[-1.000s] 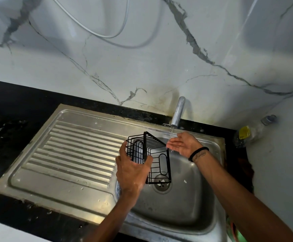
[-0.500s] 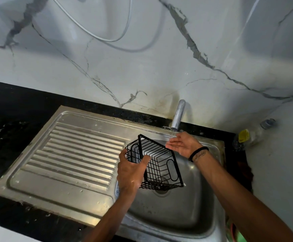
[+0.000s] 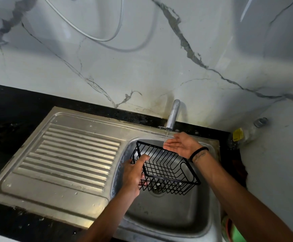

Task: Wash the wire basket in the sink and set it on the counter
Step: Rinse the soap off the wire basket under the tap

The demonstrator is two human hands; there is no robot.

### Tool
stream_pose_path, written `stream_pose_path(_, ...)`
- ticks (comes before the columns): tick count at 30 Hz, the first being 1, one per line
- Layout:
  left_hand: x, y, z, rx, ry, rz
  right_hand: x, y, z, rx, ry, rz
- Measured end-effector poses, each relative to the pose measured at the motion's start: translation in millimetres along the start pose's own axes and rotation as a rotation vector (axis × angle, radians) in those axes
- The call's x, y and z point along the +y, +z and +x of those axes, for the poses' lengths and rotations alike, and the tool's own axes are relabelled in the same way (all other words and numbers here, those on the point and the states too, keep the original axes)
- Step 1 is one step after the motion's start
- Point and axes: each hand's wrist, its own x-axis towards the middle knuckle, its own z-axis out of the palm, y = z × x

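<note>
Basket's getting a rinse, held up over the sink bowl.

Left hand grips the near-left rim of the black wire basket, thumb hooked over the top, basket tilted above the drain. Right hand sits just behind it, palm up and fingers straight, catching the thin stream from the tap. Steel sink with ribbed drainboard, black counter, marble-look wall.

The wire basket is black, rectangular and open-topped, made of thin parallel bars with a thicker rim. It hangs tilted over the steel sink bowl, above the drain, opening upward, its far corner near the tap's thin stream. The black bench surrounds the sink.
</note>
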Motion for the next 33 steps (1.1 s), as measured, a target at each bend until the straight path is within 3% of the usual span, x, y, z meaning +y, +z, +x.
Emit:
stream_pose_path(27,2,19,21,-0.269,-0.172,-0.143,-12,16,-6,0.009,0.02,-0.072)
stream_pose_path(33,-2,23,27,-0.341,-0.225,-0.165,-13,18,-15,0.012,-0.024,-0.197)
